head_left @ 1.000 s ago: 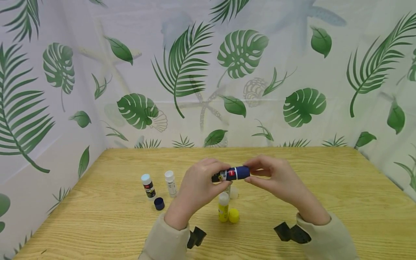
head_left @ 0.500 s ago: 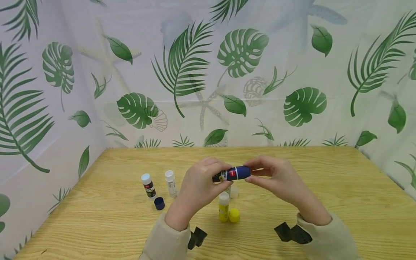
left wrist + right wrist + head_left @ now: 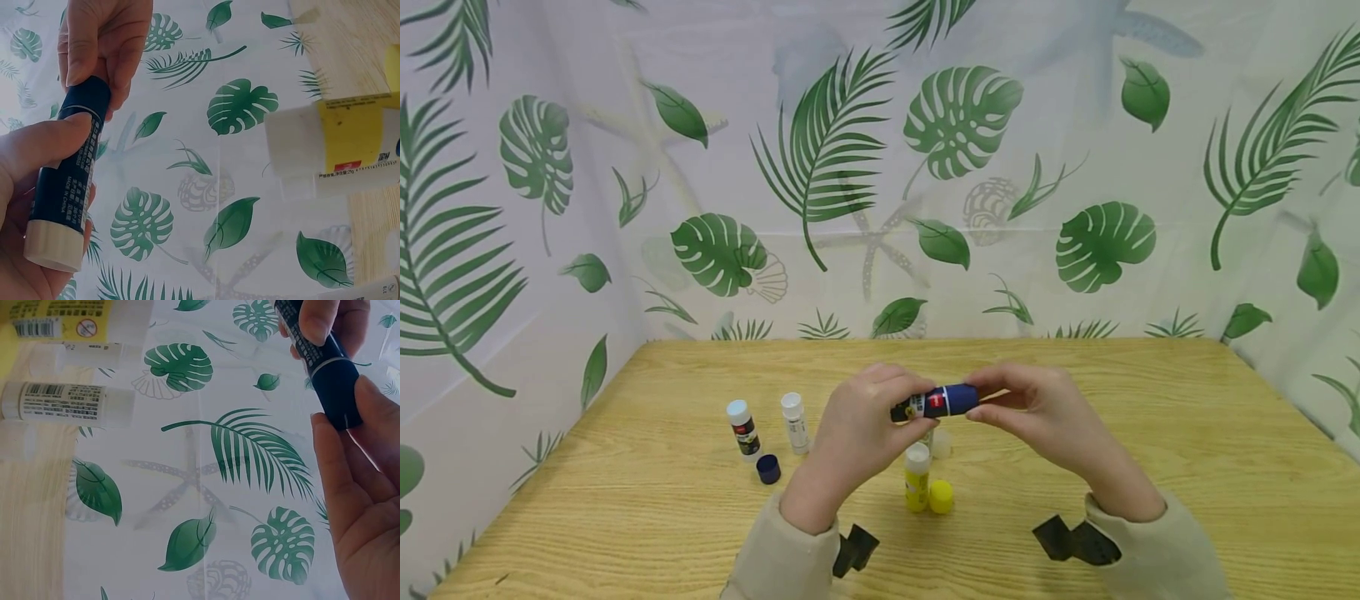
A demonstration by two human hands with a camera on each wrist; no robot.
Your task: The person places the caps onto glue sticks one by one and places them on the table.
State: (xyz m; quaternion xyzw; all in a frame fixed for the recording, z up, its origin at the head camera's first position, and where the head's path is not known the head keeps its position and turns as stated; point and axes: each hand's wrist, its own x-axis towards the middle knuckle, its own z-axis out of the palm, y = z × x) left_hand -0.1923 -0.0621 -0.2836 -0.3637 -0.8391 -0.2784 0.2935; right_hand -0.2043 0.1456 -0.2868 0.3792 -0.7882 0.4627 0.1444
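A navy glue stick (image 3: 935,402) with a black, white and red label is held level above the table, between both hands. My left hand (image 3: 853,433) grips its body with thumb and fingers. At its other end, the dark blue cap (image 3: 962,399) sits on the body, and my right hand (image 3: 1051,417) pinches it. The left wrist view shows the white base (image 3: 55,245) of this glue stick below the left thumb. In the right wrist view, the right thumb and fingers touch the cap's sides (image 3: 337,394).
Uncapped glue sticks stand on the table: one black-labelled (image 3: 745,433), one white (image 3: 795,425), one yellow (image 3: 917,483). Another is mostly hidden behind the left hand. Loose nearby are a dark blue cap (image 3: 768,469), a yellow cap (image 3: 942,497) and a translucent cap (image 3: 942,444).
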